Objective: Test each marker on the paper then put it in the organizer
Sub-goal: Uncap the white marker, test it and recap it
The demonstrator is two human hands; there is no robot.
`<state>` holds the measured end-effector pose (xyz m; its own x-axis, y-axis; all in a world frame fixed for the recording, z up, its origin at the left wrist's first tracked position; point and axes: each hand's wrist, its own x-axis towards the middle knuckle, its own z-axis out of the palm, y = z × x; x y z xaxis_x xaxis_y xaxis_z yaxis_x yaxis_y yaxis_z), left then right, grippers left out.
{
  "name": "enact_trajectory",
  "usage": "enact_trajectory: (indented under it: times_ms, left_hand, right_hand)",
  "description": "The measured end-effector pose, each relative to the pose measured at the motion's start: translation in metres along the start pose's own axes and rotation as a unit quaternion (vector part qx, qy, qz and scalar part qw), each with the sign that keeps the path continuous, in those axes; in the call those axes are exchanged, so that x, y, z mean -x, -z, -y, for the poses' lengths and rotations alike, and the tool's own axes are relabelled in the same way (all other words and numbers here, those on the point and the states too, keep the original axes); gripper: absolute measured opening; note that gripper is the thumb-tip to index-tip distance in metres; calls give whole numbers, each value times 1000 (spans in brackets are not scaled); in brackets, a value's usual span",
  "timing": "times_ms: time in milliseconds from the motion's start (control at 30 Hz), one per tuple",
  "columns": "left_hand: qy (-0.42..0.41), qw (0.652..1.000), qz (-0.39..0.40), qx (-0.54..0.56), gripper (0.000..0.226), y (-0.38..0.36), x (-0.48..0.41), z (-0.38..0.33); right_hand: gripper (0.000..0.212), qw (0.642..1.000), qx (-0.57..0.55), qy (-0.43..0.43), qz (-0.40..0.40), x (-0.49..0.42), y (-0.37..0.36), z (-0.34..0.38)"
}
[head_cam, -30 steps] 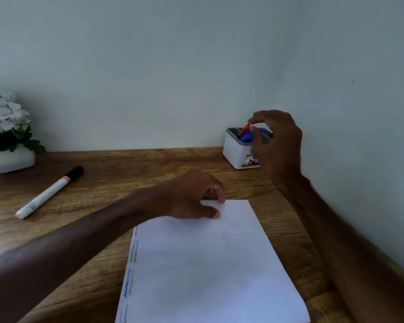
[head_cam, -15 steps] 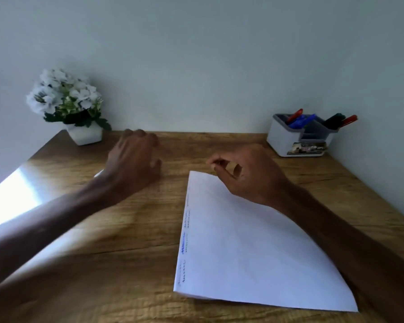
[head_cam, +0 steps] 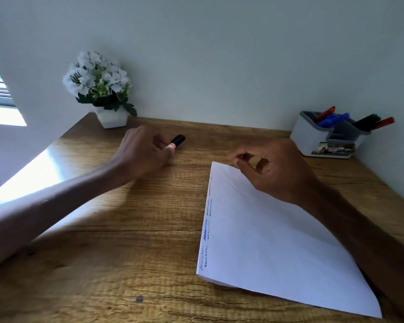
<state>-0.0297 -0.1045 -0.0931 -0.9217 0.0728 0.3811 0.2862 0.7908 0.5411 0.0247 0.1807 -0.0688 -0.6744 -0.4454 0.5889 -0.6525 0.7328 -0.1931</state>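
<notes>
Two hands show in the head view. The left hand (head_cam: 145, 152) curls its fingers round a marker (head_cam: 178, 140), left of the paper (head_cam: 266, 241) (only the black cap end sticks out). The right hand (head_cam: 275, 169) is over the paper's far edge, fingers loosely bent, holding nothing. The organizer (head_cam: 313, 138) stands at the back right of the desk (head_cam: 126, 229), with other markers (head_cam: 331, 118) in it.

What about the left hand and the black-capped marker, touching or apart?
Touching. In the head view the left hand curls round the marker, only its black cap showing.
</notes>
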Motion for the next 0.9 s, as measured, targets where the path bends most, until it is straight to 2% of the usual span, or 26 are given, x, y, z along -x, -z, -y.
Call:
enact_trajectory:
  times_ms: [100,200,267,367,500,600,700,800,900]
  left_hand:
    - [-25,995,-37,94,14,-5,18,-27]
    - [-62,982,-63,167,16,-6,37,-52]
    - [-90,976,-59,188,18,-7,49,-65]
    - [-117,969,-48,214,21,-8,63,-77]
    - [-129,959,-35,249,26,-10,69,-81]
    - [-154,956,-34,249,19,-10,70,-82]
    - [-171,955,-44,237,8,-11,70,-81]
    - [-158,958,-41,235,10,-15,67,-75]
    - [-146,960,-41,236,20,-19,64,-69]
  right_hand:
    - [11,997,-57,-42,-14,3,-3,5]
    - [10,974,-172,-150,-1,2,-7,16]
    - [22,934,-279,-221,21,1,-8,26]
    - [30,870,-408,-275,39,-1,-5,37]
    - [27,805,-498,-322,19,-2,-2,39]
    - [25,768,-540,-346,-2,-4,0,36]
    - [28,747,-548,-375,-22,-6,5,29]
    - [26,734,-564,-377,-3,-7,9,25]
    - [23,746,-558,-362,30,-7,7,25]
